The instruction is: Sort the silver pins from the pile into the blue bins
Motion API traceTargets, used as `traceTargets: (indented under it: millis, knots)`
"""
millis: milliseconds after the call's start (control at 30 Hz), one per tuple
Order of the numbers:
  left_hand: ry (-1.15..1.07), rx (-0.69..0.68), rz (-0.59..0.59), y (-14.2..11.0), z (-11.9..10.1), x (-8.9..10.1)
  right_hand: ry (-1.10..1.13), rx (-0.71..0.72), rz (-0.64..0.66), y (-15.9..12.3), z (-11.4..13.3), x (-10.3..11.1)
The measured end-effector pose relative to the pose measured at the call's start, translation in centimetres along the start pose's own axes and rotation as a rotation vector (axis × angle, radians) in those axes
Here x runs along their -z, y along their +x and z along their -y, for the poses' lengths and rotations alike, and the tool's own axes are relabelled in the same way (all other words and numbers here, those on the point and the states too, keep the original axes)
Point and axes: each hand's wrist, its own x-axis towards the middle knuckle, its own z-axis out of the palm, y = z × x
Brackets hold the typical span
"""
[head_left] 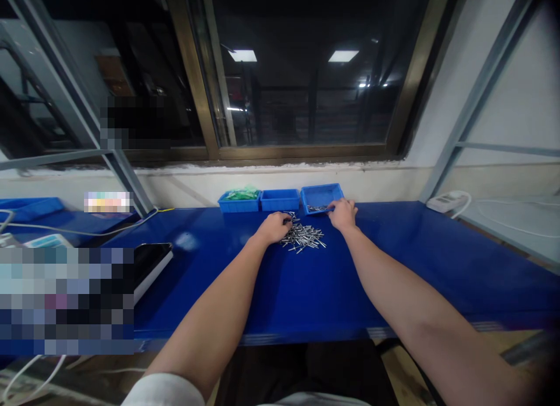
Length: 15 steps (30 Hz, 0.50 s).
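A loose heap of thin silver metal pins [304, 237], which look like blind rivets, lies on the blue tabletop [301, 295]. My left hand [275, 227] is at the heap's left edge, its fingers curled in against the pins; what they hold is hidden. At the right-hand blue bin [324, 195], my right hand [344, 214] grips the near right corner. That bin is tipped toward me, and some pins lie along its lower side, just behind the heap.
Beside it stand a middle blue bin [280, 200] and a left blue bin [239, 203] holding green plastic packaging. A dark-screened device [153, 260] lies at left, partly pixelated. A white power strip [446, 200] sits at the right back, near a grey metal frame [459, 132].
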Motion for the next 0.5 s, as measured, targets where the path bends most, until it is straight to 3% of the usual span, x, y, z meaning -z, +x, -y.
traceTargets:
  millis: [500]
  knots:
    - [0.002, -0.018, -0.015, -0.07, 0.56, -0.47, 0.034, -0.042, -0.044, -0.54, 0.2, 0.27]
